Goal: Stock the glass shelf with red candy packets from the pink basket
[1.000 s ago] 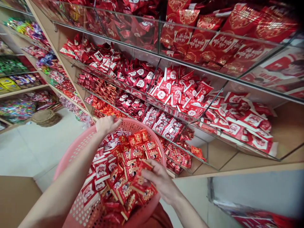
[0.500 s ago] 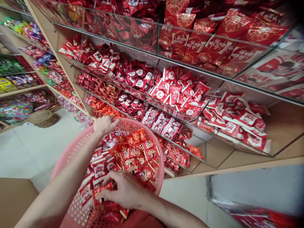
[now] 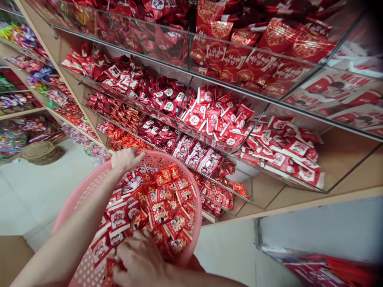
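A pink perforated plastic basket [image 3: 89, 187] full of small red candy packets [image 3: 163, 199] is held against my body. My left hand [image 3: 125, 158] grips the basket's far rim, fingers curled over the edge. My right hand [image 3: 139, 261] is buried in the near side of the pile, fingers closed among red packets [image 3: 109, 269]; which ones it holds is hidden.
Wooden shelves with glass-fronted compartments [image 3: 227, 131] hold red candy packets straight ahead and to the right. Shelves at left carry colourful sweets [image 3: 18, 135]. A woven basket [image 3: 40, 152] sits on the white tiled floor [image 3: 36, 191].
My right hand moved from the basket's right side to its near left, closing on packets. The view shifted slightly right. My left hand stayed on the rim.
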The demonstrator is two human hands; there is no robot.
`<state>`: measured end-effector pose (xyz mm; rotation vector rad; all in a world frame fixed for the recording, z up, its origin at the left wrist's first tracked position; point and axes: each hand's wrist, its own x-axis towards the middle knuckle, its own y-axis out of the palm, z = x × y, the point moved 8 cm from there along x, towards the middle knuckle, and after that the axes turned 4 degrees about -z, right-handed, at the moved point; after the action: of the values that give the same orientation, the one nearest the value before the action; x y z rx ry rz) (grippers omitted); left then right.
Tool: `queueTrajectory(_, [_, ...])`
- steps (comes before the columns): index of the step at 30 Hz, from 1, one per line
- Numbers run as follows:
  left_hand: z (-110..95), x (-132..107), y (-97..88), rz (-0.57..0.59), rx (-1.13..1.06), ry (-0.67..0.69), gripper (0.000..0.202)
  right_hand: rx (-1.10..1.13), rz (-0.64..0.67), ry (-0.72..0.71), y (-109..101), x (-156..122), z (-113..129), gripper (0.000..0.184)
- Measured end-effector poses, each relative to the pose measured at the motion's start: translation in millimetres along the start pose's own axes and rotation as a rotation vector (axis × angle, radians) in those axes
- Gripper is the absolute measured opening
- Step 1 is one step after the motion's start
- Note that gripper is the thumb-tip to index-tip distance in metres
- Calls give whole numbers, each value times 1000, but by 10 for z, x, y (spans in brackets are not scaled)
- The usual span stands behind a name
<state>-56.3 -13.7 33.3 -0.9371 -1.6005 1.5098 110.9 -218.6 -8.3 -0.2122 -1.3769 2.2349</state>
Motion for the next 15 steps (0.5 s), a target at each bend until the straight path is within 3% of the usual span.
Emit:
queueTrajectory(6, [20, 26, 33, 10, -7, 4, 74, -116, -96, -105, 25, -13, 79, 22])
queueTrajectory(8, [20, 34, 37, 16, -8, 10, 75, -75, -161, -122, -136, -21, 91, 24])
queueTrajectory(10, [17, 38, 33, 19, -13, 18, 76, 49, -300, -108, -440, -72, 23, 21])
queueTrajectory(12, [21, 39, 25, 23, -17, 19, 77, 229, -521, -25, -809, -220, -229, 15])
queueTrajectory(15, [53, 47, 27, 33, -8, 6, 78, 393, -852, 235, -1125, -665, -992, 15])
